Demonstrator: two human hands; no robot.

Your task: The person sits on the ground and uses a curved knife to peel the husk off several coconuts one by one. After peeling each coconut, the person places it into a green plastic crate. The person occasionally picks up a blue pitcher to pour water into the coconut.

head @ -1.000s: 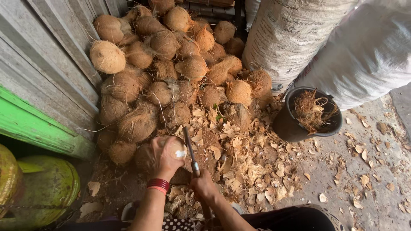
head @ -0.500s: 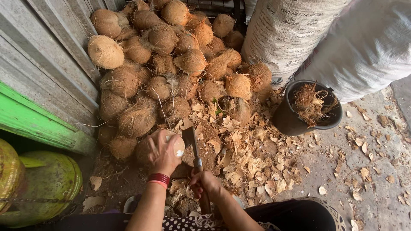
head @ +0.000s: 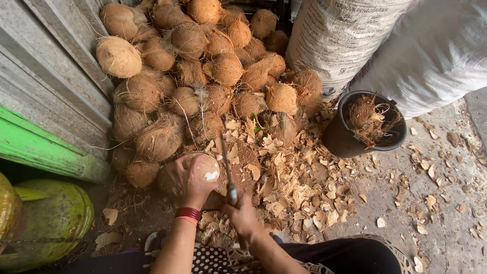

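**Mia:** What is the left hand point(head: 190, 178) doing?

**Ben:** It wraps around a brown coconut point(head: 205, 168) and holds it tight, low down in front of the person. A small white spot shows on the coconut.

**Mia:** And the right hand point(head: 239, 213)?

**Ben:** It is closed around the handle of a long knife point(head: 226, 165). The blade points up, just beside the coconut. I cannot tell if it touches.

**Mia:** What is behind them?

**Ben:** A big pile of hairy coconuts point(head: 203, 66) sits against a grey wall point(head: 45, 66). Bits of shell point(head: 294, 187) lie all over the ground.

**Mia:** What is on the right?

**Ben:** A black bucket point(head: 345, 142) with husk in it, next to two big white sacks point(head: 385, 45).

**Mia:** And on the left?

**Ben:** A green board point(head: 40, 147) and a round green tank point(head: 48, 223).
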